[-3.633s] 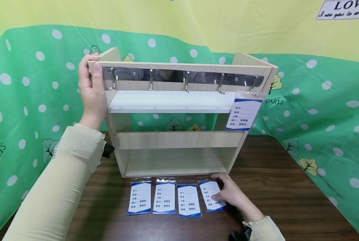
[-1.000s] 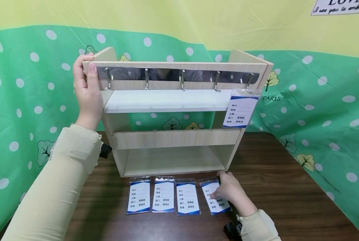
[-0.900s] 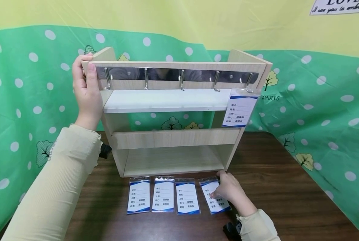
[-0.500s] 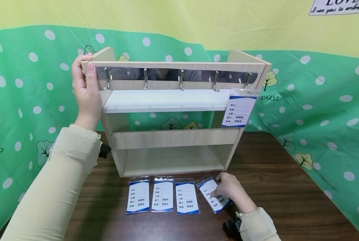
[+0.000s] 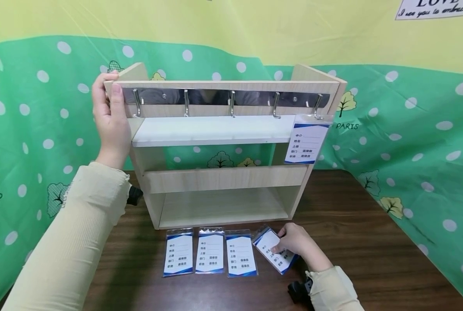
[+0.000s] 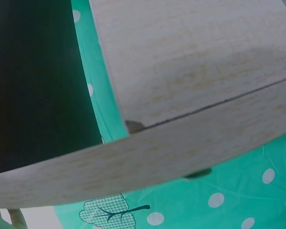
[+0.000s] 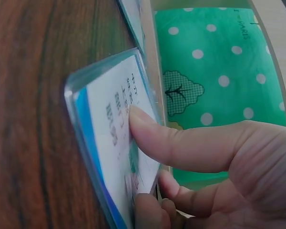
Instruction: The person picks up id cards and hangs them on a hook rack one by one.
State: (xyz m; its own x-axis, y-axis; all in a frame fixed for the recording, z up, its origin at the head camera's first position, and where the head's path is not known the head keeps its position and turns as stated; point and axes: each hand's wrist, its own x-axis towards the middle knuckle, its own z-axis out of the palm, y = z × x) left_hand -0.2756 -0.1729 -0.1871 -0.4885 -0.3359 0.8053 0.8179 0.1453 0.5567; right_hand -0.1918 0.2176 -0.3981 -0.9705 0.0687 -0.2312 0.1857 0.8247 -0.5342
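Observation:
My left hand grips the top left corner of a pale wooden shelf unit. The left wrist view shows only the shelf's boards close up. At the front right, my right hand pinches a clear-sleeved name badge by its right side. In the right wrist view the thumb presses on the badge's printed face, while the fingers are at its edge, partly hidden. The badge lies slanted, top end to the left. A similar badge hangs from the rightmost hook.
Three more badges lie in a row on the dark wooden table, just in front of the shelf. A shiny metal strip with several hooks runs along the shelf's top board. Green and yellow patterned cloth surrounds the table.
The rightmost table badge has turned under my right hand, its top swinging left and its bottom right. My left hand keeps its grip on the shelf corner.

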